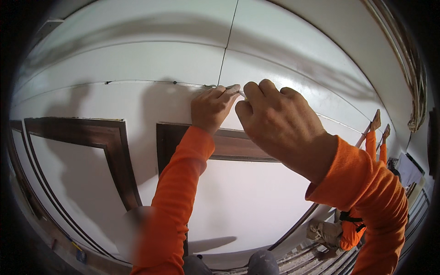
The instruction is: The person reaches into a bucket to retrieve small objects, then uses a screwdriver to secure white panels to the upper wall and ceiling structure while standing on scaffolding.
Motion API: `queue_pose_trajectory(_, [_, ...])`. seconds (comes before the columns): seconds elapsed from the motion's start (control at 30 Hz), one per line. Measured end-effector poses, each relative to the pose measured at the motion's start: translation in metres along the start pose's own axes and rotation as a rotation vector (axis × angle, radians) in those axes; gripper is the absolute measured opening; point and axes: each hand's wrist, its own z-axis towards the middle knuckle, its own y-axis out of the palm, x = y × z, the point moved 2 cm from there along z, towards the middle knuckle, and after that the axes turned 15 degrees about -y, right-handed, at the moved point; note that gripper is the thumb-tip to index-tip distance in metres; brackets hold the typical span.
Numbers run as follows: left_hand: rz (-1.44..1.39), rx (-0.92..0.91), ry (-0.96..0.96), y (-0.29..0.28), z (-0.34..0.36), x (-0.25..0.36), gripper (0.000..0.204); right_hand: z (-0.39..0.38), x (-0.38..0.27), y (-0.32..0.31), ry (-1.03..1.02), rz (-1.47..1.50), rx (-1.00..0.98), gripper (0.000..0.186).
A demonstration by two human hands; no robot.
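My left hand (213, 107) is raised to the white panelled surface (165, 64), its fingers pressed together at the horizontal seam, near where a dark vertical joint (223, 62) meets it. Whatever those fingers pinch is too small to make out. Close beside it on the right, my right hand (286, 126) is closed in a fist, back of the hand toward me. A short pale tip (242, 94) shows between the two hands; the rest of that thing is hidden by my right fingers. Both my forearms are in orange sleeves.
Dark wooden frames (117, 137) border white panels below the seam. Small dark spots (174, 83) sit along it. At the right, another person in orange (353, 233) has both hands (376, 120) raised to the surface. Slatted boards (316, 261) lie below; cables (417, 91) hang at upper right.
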Motion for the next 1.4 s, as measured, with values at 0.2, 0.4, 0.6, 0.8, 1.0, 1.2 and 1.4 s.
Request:
queue_pose_trajectory(0.2, [0.047,-0.045,-0.005,0.005,-0.004,-0.005,0.020,0.009,0.022,-0.012,0.396,0.251,-0.482,0.014])
queue_pose_trajectory(0.4, [-0.013,0.031,0.016,0.002,0.000,-0.002,0.021,0.001,0.000,-0.009,0.043,-0.010,-0.037,0.010])
queue_pose_trajectory(0.6, [0.075,-0.007,0.038,0.003,0.000,-0.005,0.020,0.003,0.014,-0.011,0.335,0.195,-0.235,0.009])
queue_pose_trajectory(0.8, [-0.004,-0.008,0.009,0.010,-0.004,0.002,0.021,-0.013,0.004,0.000,0.209,0.049,-0.078,0.018])
queue_pose_trajectory(1.0, [0.023,-0.048,0.011,0.006,0.004,-0.005,0.026,-0.075,0.030,0.014,0.585,0.428,0.318,0.020])
queue_pose_trajectory(1.2, [-0.021,-0.024,-0.038,0.014,-0.001,0.004,0.040,-0.139,0.049,0.117,1.015,0.390,0.871,0.032])
queue_pose_trajectory(1.4, [0.263,0.094,0.025,0.009,0.002,0.013,0.039,-0.148,0.067,0.176,1.031,0.276,0.734,0.017])
